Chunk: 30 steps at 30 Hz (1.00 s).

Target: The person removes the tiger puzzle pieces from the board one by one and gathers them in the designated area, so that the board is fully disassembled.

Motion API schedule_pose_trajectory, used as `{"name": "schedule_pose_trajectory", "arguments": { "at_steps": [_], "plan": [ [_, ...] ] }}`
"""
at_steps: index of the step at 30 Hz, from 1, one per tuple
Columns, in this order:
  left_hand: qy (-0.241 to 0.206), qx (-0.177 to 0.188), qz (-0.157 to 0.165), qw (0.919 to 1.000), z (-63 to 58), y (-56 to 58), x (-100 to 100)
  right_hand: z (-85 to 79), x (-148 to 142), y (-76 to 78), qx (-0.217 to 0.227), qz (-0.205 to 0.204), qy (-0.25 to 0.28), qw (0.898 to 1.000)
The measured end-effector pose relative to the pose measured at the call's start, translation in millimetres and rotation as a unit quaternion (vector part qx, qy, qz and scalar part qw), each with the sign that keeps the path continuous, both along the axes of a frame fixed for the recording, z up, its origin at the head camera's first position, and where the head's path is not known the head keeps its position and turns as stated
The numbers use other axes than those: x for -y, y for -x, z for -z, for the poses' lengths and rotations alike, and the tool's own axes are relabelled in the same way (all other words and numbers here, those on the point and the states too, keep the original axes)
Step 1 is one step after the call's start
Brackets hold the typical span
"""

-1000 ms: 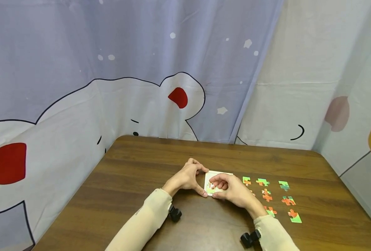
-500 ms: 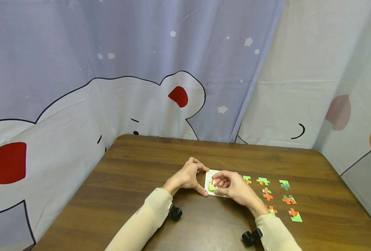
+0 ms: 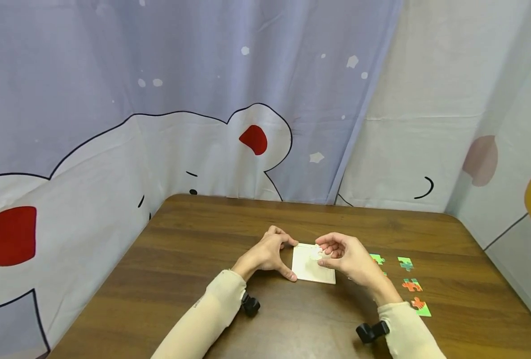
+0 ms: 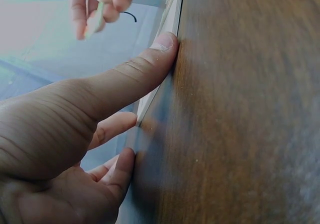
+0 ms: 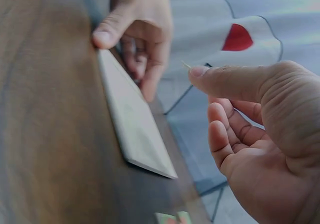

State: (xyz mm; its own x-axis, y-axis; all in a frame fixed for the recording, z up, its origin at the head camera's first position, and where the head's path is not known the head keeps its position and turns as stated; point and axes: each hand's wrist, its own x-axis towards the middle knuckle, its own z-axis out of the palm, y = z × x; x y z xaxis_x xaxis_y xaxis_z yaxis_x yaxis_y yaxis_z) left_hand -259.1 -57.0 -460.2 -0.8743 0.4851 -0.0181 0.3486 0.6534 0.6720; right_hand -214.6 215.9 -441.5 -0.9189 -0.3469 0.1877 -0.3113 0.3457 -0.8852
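My left hand spans the left side of a square white puzzle tray on the table, its thumb at the near corner and a finger at the far corner. Between thumb and fingers, my right hand pinches a jigsaw piece raised over the tray's right part. Its green and orange colours show at the piece in the left wrist view. The right wrist view gives only a thin edge of it. In that view the bare face of the tray is seen at a slant.
More green and orange jigsaw pieces lie to the right of the tray, among them a corner piece and a blue-green one. My right hand hides some of them. The brown wooden table meets a printed curtain behind.
My right hand has lifted the piece off the tray's near-left area and moved up and to the right with it, uncovering the tray's white surface. My left hand has stayed in place.
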Motion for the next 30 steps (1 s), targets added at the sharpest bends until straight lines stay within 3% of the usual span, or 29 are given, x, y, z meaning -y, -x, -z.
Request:
{"name": "schedule_pose_trajectory", "arguments": {
  "at_steps": [8, 15, 23, 30],
  "plan": [
    [-0.015, 0.005, -0.005, 0.9999, -1.0, -0.2, 2, -19.6, -32, -10.2, -0.015, 0.019, -0.019, 1.000],
    [-0.018, 0.008, 0.006, 0.9998, -0.2, -1.1, -1, -26.2, -66, -36.1, -0.022, 0.033, -0.045, 0.998],
    [-0.013, 0.002, 0.005, 0.9999, 2.4, 0.0, 0, -22.1, -81, -49.6, -0.026, 0.037, -0.029, 0.999],
    [-0.010, 0.004, 0.004, 0.9999, 1.2, -0.5, -1, -9.1, -86, -54.6, -0.011, 0.026, -0.024, 0.999]
  ]
}}
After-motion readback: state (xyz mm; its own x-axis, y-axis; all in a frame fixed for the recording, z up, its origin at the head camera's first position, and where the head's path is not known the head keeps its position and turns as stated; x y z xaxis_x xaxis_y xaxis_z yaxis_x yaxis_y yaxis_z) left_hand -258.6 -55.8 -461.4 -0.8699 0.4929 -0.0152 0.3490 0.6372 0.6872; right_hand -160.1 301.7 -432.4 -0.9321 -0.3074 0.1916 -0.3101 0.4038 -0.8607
